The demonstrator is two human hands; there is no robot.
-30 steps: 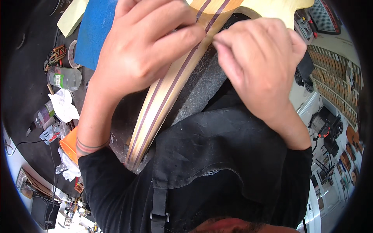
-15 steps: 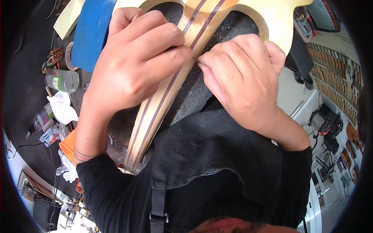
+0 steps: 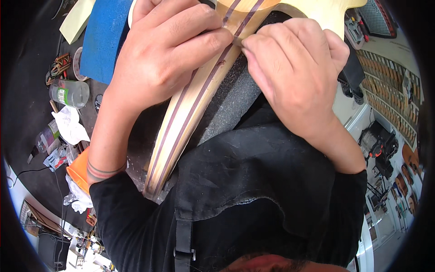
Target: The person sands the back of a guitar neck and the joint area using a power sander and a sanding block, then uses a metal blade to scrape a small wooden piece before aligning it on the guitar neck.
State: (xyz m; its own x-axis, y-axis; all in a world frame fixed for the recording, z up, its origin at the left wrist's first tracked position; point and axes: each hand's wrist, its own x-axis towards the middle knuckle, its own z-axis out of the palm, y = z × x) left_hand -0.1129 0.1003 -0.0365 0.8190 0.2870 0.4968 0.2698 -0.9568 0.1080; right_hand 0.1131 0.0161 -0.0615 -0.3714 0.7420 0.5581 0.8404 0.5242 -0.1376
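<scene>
Two dark stripes [image 3: 247,20], pale neck [image 3: 179,119]

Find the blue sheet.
In the head view, the blue sheet is at the upper left, between the pale yellow block and the person's left hand.

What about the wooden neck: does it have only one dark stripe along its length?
No, two dark stripes run side by side along the neck, with pale wood between them.

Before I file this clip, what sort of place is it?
Probably a guitar-making workshop: a striped wooden neck joined to a pale body, racked rows of what look like wooden-handled tools, and brown guitar-like shapes along the right.
</scene>
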